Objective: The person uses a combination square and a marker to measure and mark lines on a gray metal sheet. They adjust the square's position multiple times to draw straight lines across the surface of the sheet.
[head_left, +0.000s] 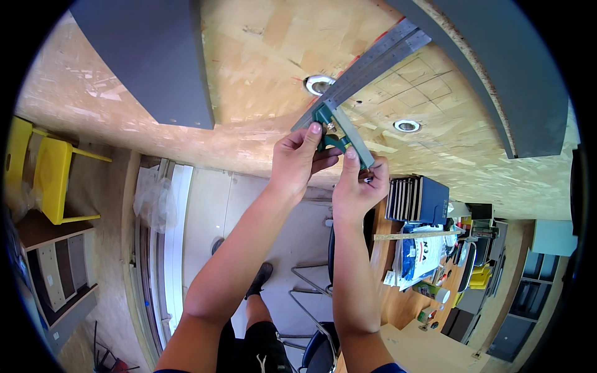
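A combination square with a green head (pixel 352 132) and a long steel blade (pixel 373 67) is held up against a pale wood-chip board (pixel 261 68). My left hand (pixel 297 158) pinches the inner side of the head near the blade, thumb on top. At the head's other end my right hand (pixel 360 186) grips with thumb and fingers. The blade slants up and to the right across the board, partly over a white-rimmed round fitting (pixel 319 84). Pencil lines cross the board to the right of the blade, and a red line runs along its far side.
Dark grey panels (pixel 149 56) stand out from the board on both sides. A second round fitting (pixel 407 126) sits to the right. Below are a cluttered wooden table (pixel 407 304), a dark chair (pixel 320 348), stacked long boards (pixel 179 217) and a yellow chair (pixel 53 180).
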A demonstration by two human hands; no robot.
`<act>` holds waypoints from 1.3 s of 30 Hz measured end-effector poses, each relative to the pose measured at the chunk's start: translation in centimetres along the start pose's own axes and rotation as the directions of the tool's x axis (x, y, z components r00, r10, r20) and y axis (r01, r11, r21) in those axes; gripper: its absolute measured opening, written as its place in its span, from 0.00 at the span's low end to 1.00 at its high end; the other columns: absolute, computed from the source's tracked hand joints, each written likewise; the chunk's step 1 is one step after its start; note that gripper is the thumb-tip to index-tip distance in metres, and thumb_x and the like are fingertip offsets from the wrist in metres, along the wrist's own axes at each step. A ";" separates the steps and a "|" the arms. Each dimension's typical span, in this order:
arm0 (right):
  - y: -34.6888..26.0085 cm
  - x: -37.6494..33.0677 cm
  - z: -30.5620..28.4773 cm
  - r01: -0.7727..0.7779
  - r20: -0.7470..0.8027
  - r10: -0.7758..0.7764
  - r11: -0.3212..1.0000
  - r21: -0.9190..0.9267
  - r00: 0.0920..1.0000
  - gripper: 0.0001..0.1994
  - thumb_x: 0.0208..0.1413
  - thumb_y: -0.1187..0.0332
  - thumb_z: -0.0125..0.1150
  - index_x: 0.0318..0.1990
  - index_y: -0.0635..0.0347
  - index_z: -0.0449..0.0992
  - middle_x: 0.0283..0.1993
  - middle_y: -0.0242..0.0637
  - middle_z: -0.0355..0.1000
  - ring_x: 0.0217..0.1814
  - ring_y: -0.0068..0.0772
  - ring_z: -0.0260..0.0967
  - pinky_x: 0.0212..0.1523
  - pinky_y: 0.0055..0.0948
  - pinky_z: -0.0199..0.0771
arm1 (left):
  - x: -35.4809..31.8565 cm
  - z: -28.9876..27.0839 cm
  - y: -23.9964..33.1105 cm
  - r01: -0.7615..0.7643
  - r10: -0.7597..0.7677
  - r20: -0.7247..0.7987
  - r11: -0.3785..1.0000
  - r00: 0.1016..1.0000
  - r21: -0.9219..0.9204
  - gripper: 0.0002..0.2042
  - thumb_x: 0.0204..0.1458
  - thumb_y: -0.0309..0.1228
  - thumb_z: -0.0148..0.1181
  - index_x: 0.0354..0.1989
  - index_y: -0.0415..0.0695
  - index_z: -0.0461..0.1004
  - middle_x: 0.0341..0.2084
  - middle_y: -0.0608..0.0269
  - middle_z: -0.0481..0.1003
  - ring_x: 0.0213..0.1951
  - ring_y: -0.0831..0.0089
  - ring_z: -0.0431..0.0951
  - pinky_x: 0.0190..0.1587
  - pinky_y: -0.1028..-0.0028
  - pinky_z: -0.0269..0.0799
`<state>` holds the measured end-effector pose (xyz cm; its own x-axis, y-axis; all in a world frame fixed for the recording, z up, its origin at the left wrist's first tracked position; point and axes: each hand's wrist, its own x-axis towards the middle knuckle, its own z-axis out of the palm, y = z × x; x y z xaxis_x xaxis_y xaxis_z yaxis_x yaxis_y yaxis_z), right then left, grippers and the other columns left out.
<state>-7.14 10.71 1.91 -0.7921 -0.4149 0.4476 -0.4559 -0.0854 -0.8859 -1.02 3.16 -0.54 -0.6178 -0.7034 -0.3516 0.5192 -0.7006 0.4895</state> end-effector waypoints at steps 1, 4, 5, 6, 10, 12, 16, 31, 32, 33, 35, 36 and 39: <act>-0.2 0.0 0.1 -0.007 0.000 0.007 1.000 -0.003 1.000 0.16 0.54 0.69 0.69 0.25 0.55 0.64 0.24 0.20 0.64 0.24 0.08 0.50 0.24 0.14 0.48 | 0.1 -0.1 -0.1 -0.010 0.010 0.000 1.000 1.000 0.003 0.17 0.59 0.43 0.59 0.34 0.39 0.75 0.30 0.57 0.78 0.33 0.66 0.83 0.36 0.72 0.83; -0.2 0.1 -0.1 -0.004 0.001 0.004 1.000 -0.030 1.000 0.17 0.55 0.67 0.69 0.24 0.54 0.63 0.23 0.19 0.62 0.24 0.08 0.47 0.25 0.14 0.46 | 0.1 -0.1 -0.1 -0.024 0.024 0.007 0.999 1.000 0.024 0.16 0.58 0.43 0.59 0.34 0.39 0.75 0.30 0.57 0.78 0.33 0.66 0.83 0.36 0.72 0.83; -0.2 0.2 -0.1 -0.003 0.003 0.003 1.000 -0.028 1.000 0.17 0.55 0.68 0.69 0.24 0.54 0.63 0.23 0.19 0.61 0.24 0.08 0.47 0.25 0.14 0.46 | 0.1 0.0 -0.1 -0.018 0.018 0.006 0.999 1.000 0.036 0.16 0.59 0.43 0.59 0.34 0.39 0.75 0.30 0.57 0.78 0.33 0.65 0.83 0.36 0.72 0.83; -0.1 0.1 -0.2 -0.003 0.006 0.004 1.000 -0.023 1.000 0.17 0.55 0.68 0.69 0.24 0.54 0.63 0.23 0.18 0.61 0.24 0.08 0.47 0.25 0.14 0.46 | 0.1 0.0 -0.1 -0.017 0.017 0.006 0.999 1.000 0.039 0.16 0.59 0.43 0.59 0.34 0.39 0.75 0.30 0.57 0.78 0.33 0.65 0.83 0.35 0.72 0.83; 0.5 0.1 -0.6 -0.016 0.023 0.016 1.000 0.013 1.000 0.14 0.52 0.69 0.71 0.27 0.57 0.67 0.27 0.25 0.71 0.23 0.09 0.54 0.22 0.13 0.54 | 0.1 0.0 -0.1 -0.017 0.017 0.003 0.999 1.000 0.042 0.16 0.60 0.42 0.58 0.34 0.39 0.75 0.30 0.58 0.78 0.33 0.65 0.83 0.35 0.73 0.83; 0.2 0.1 -0.3 -0.018 0.016 0.018 1.000 0.003 1.000 0.15 0.54 0.69 0.70 0.25 0.55 0.65 0.25 0.21 0.67 0.24 0.08 0.51 0.24 0.14 0.49 | 0.0 0.0 -0.1 -0.017 0.017 -0.004 0.999 1.000 0.046 0.16 0.60 0.42 0.58 0.35 0.39 0.75 0.30 0.58 0.78 0.33 0.65 0.83 0.35 0.73 0.83; -0.2 0.1 -0.1 -0.012 0.008 0.012 1.000 -0.022 1.000 0.16 0.56 0.69 0.68 0.25 0.55 0.64 0.24 0.20 0.65 0.24 0.08 0.50 0.25 0.14 0.48 | -0.1 0.1 0.0 -0.021 0.022 -0.010 0.999 1.000 0.047 0.16 0.60 0.42 0.58 0.35 0.38 0.75 0.30 0.57 0.78 0.33 0.65 0.83 0.35 0.72 0.83; -0.1 0.3 0.0 0.038 0.013 -0.038 0.999 -0.014 0.999 0.15 0.55 0.68 0.69 0.25 0.56 0.66 0.25 0.22 0.67 0.24 0.08 0.51 0.24 0.14 0.48 | -0.1 0.2 0.2 -0.026 0.026 -0.003 0.997 1.000 0.076 0.18 0.60 0.44 0.58 0.35 0.37 0.75 0.32 0.57 0.79 0.33 0.66 0.83 0.35 0.73 0.83; -0.2 0.2 0.0 0.029 0.018 -0.029 1.000 -0.008 0.999 0.15 0.55 0.68 0.69 0.25 0.56 0.66 0.25 0.22 0.67 0.24 0.08 0.51 0.24 0.14 0.48 | -0.2 0.3 0.3 -0.025 0.026 -0.010 0.996 1.000 0.089 0.18 0.60 0.44 0.58 0.35 0.37 0.76 0.32 0.57 0.79 0.33 0.66 0.83 0.35 0.73 0.83; -0.2 0.1 -0.2 0.022 0.021 -0.022 1.000 -0.006 1.000 0.14 0.55 0.68 0.69 0.25 0.56 0.66 0.25 0.22 0.67 0.25 0.08 0.51 0.25 0.14 0.48 | -0.2 0.3 0.3 -0.026 0.028 -0.014 0.996 1.000 0.088 0.18 0.60 0.43 0.58 0.35 0.37 0.76 0.32 0.57 0.79 0.33 0.65 0.83 0.35 0.73 0.83; 0.1 0.2 -0.4 0.028 0.032 -0.028 1.000 0.006 0.999 0.14 0.53 0.71 0.70 0.26 0.57 0.67 0.27 0.25 0.71 0.23 0.09 0.55 0.23 0.13 0.53 | -0.2 0.4 0.4 -0.028 0.030 -0.023 0.996 0.999 0.087 0.18 0.60 0.43 0.58 0.35 0.37 0.75 0.31 0.56 0.79 0.33 0.65 0.83 0.35 0.72 0.83; 0.4 0.2 -0.5 0.028 0.036 -0.029 1.000 0.012 0.999 0.13 0.52 0.72 0.71 0.27 0.58 0.67 0.28 0.27 0.72 0.23 0.09 0.57 0.23 0.13 0.56 | -0.2 0.4 0.3 -0.036 0.038 -0.023 0.996 0.999 0.084 0.18 0.60 0.43 0.58 0.35 0.37 0.75 0.31 0.56 0.79 0.33 0.65 0.83 0.35 0.72 0.83; 0.8 0.3 -0.5 0.040 0.037 -0.040 0.999 -0.014 0.999 0.13 0.52 0.73 0.71 0.27 0.58 0.67 0.27 0.26 0.72 0.23 0.09 0.57 0.23 0.13 0.56 | -0.2 0.3 0.1 -0.053 0.055 -0.024 0.996 0.998 0.077 0.18 0.60 0.43 0.58 0.35 0.36 0.75 0.31 0.55 0.78 0.32 0.64 0.83 0.35 0.72 0.83</act>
<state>-7.96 10.98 1.37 -0.7579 -0.4443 0.4776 -0.4931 -0.0890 -0.8654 -1.03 3.20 -0.16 -0.5739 -0.7437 -0.3429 0.5043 -0.6509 0.5675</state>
